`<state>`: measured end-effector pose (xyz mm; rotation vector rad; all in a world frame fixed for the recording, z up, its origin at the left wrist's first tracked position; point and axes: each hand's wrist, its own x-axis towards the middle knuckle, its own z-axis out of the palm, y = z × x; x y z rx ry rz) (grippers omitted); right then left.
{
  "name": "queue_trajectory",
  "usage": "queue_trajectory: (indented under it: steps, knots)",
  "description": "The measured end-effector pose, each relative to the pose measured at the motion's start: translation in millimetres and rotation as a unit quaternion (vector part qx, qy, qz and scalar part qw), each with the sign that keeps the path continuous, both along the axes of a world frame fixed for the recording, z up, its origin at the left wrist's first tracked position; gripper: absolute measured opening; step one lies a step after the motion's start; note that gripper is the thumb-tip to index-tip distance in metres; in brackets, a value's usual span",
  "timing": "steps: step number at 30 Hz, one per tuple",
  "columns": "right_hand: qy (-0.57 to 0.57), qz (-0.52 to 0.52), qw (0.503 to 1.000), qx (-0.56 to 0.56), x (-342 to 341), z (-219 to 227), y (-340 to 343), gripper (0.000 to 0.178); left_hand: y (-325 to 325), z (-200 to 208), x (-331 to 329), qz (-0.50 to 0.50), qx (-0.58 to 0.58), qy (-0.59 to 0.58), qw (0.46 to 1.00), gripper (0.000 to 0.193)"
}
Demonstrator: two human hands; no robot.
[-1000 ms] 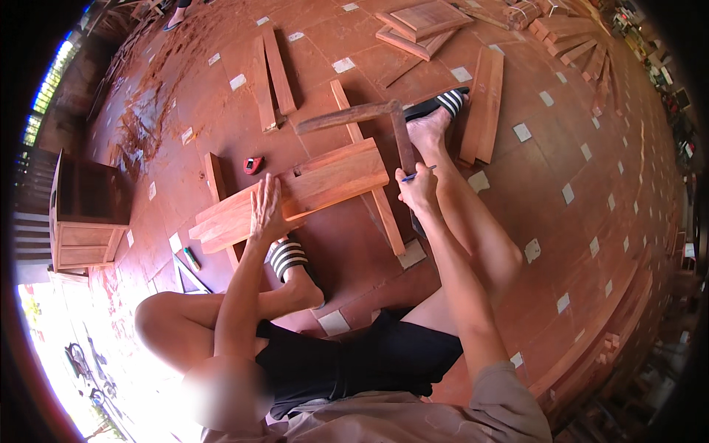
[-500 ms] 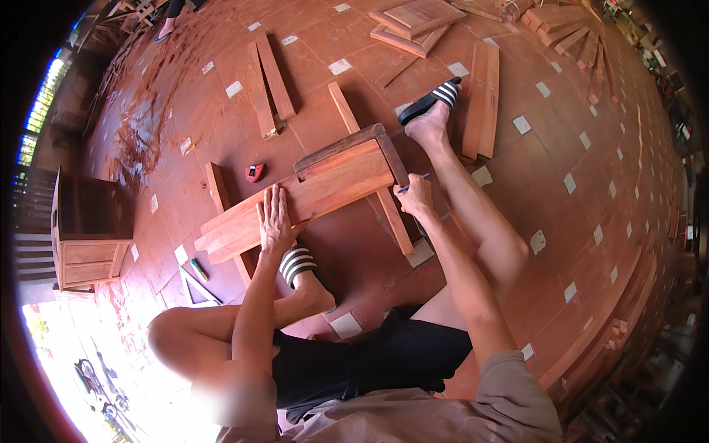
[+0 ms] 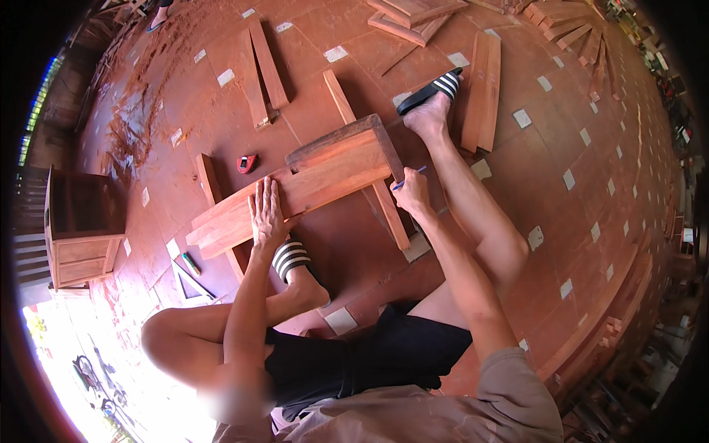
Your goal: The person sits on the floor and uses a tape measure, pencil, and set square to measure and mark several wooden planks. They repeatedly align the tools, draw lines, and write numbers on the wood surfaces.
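A wide reddish plank [image 3: 332,181] lies across two wooden strips on the floor in front of me. My left hand [image 3: 266,215] rests flat on its left part, fingers stretched. Along its far edge runs a dark, rough-edged piece of wood [image 3: 325,145], and another dark piece [image 3: 389,150] crosses its right end. Beside that crosspiece's near end, my right hand [image 3: 412,195] is closed round a blue pen [image 3: 420,170]. Whether the pen's tip touches the wood I cannot tell.
A red tape measure [image 3: 247,163] lies beyond the plank. Near my left knee are a set square [image 3: 193,286] and a green-handled tool [image 3: 191,263]. Boards [image 3: 481,96] lie past my right foot; a wooden cabinet [image 3: 85,229] stands at left. Someone's foot [image 3: 157,20] shows far left.
The whole view has shifted slightly. My left hand stays flat on the plank, and my right hand keeps the pen by the crosspiece, the pen now tilted a little more steeply.
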<state>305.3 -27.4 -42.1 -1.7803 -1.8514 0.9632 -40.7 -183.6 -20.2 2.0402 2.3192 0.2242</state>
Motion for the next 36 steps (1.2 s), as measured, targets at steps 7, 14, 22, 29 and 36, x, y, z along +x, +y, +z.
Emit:
queue_trajectory:
  steps: [7,14,22,29,36]
  knots:
    - [-0.01,0.017,1.0,0.007,1,-1,1,0.014,1,1,2,0.001,0.008,0.002,1.0,0.116]
    - [-0.033,0.055,0.997,0.046,3,-9,1,0.021,-1,1,5,0.011,0.005,-0.01,1.0,0.116]
    - [0.0,0.027,1.0,0.008,1,0,0,0.015,0,-7,7,-0.007,0.021,0.012,1.0,0.115]
    - [-0.025,0.056,0.998,0.016,3,-3,2,0.02,1,3,11,-0.004,0.04,-0.02,0.999,0.105]
    - [0.024,0.037,0.997,-0.056,2,20,0,0.019,4,7,12,0.001,0.018,-0.003,1.0,0.097]
